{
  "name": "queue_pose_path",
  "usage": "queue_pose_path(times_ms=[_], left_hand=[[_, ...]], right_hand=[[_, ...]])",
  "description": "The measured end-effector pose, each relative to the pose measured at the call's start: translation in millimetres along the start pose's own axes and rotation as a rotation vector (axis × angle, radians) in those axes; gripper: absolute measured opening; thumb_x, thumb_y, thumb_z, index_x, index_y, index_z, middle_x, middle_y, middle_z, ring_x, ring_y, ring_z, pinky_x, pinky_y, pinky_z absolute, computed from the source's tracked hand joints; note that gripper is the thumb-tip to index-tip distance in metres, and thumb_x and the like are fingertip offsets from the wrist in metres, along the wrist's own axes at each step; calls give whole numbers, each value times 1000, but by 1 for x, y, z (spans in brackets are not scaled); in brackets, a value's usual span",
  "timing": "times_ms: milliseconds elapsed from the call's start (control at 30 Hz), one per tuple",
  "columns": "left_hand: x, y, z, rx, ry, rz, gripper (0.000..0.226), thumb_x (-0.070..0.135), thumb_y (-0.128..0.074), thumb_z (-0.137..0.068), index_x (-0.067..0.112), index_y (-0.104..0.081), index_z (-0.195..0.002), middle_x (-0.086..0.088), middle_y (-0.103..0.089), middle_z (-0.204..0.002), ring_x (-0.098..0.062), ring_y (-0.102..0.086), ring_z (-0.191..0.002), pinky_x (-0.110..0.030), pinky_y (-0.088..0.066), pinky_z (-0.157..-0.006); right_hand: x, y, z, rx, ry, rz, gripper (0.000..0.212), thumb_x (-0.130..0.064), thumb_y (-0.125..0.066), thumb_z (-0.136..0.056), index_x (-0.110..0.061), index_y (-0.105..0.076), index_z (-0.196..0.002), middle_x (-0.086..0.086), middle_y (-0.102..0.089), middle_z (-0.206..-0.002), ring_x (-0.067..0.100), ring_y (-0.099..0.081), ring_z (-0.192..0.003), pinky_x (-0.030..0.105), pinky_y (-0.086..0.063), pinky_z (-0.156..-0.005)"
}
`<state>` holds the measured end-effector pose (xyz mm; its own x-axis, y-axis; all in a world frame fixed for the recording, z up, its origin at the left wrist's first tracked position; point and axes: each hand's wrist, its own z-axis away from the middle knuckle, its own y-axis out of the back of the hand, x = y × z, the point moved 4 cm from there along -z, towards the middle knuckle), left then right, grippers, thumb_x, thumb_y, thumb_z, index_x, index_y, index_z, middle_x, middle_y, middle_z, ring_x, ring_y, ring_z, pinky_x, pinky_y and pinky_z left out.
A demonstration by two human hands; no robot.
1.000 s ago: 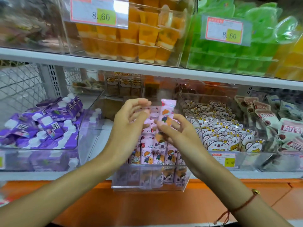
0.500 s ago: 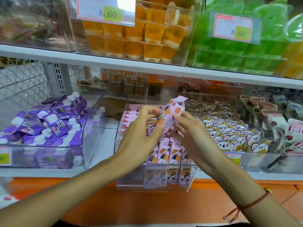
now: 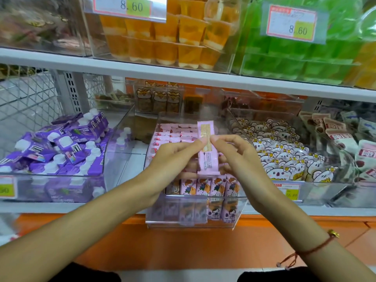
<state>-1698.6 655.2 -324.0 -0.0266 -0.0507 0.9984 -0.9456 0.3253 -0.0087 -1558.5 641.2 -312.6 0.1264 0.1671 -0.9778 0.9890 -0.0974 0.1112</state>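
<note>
A pink snack packet (image 3: pixel 207 151) stands upright over a clear plastic bin (image 3: pixel 191 224), its printed back turned to me. My left hand (image 3: pixel 173 161) pinches the packet's left edge with fingertips. My right hand (image 3: pixel 234 157) pinches its right edge, thumb on the back seam. The bin below holds several rows of the same pink packets (image 3: pixel 203 186) with cartoon figures, standing on end.
A bin of purple spouted pouches (image 3: pixel 61 147) sits on the left, a bin of white bear-print packets (image 3: pixel 284 157) on the right. The shelf above (image 3: pixel 183 74) carries orange jelly cups (image 3: pixel 162 37) and green jelly cups (image 3: pixel 295 47). An orange ledge (image 3: pixel 183 247) runs below.
The packet has been turned over from its cartoon front to its printed back and brought upright. Both hands dropped slightly and now pinch it at its two sides.
</note>
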Motion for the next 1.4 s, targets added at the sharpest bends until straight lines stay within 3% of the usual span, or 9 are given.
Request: queue_pose_path(times_ms=[167,267,400,567,833,1000,1167,1300,1400], left_hand=[[-7,-3,3,-49,89,38,33,42,-57,-91,16,-71,-105,5,-76,-81,-4,-71,-68,-17,-56,-62],[-2,0,2,11,-3,-13,20,38,-60,-90,24,-69,-101,13,-73,-73,2,-68,-64,-11,-52,-58],[10,10,-3,83,-158,-87,22,26,-70,-83,27,-66,-104,12,-74,-93,-1,-69,-89,-11,-53,-73],[21,16,1,76,-294,-137,40,-6,-71,-74,13,-66,-108,1,-72,-105,-4,-66,-100,-12,-49,-85],[17,14,0,93,-285,-108,40,-1,-74,-76,13,-64,-112,2,-71,-107,-7,-67,-100,-22,-53,-90],[11,13,1,165,-183,121,33,28,-72,-81,11,-62,-107,-4,-74,-99,-15,-72,-91,-21,-57,-74],[12,19,2,293,-232,35,73,42,-76,-65,30,-43,-129,14,-54,-129,3,-59,-109,-20,-51,-87],[22,19,5,270,-380,-166,53,32,-74,-77,31,-51,-125,19,-57,-124,7,-53,-114,-20,-46,-95],[21,9,7,148,-434,-212,41,13,-76,-78,24,-61,-115,16,-66,-109,5,-60,-101,-11,-48,-80]], right_hand=[[3,-1,1,-11,-29,1,23,-33,-62,-90,-14,-58,-101,20,-66,-82,23,-62,-71,40,-53,-70],[3,-1,2,-39,23,26,22,-35,-57,-92,-21,-57,-110,10,-67,-92,24,-64,-75,34,-55,-77],[-5,-4,5,-133,208,51,25,-24,-50,-97,-33,-52,-121,-3,-64,-113,7,-64,-97,20,-53,-82],[-10,-3,10,-212,340,40,30,-8,-61,-91,-27,-56,-112,-6,-63,-118,9,-56,-116,30,-49,-96],[-11,-2,10,-183,349,93,37,-11,-64,-89,-26,-55,-121,-8,-63,-119,7,-55,-117,37,-46,-101],[-12,-5,14,-133,410,171,46,-15,-69,-85,-27,-52,-126,-16,-59,-117,3,-57,-112,18,-47,-89],[-17,1,13,-20,436,113,32,-12,-68,-86,-20,-55,-115,-6,-64,-105,4,-65,-93,16,-50,-77],[-14,11,8,92,316,-23,32,-24,-65,-87,-19,-51,-116,5,-68,-103,11,-68,-92,17,-52,-75],[-9,22,1,181,191,-198,37,-26,-61,-91,-8,-50,-121,1,-71,-88,8,-68,-78,16,-52,-64]])
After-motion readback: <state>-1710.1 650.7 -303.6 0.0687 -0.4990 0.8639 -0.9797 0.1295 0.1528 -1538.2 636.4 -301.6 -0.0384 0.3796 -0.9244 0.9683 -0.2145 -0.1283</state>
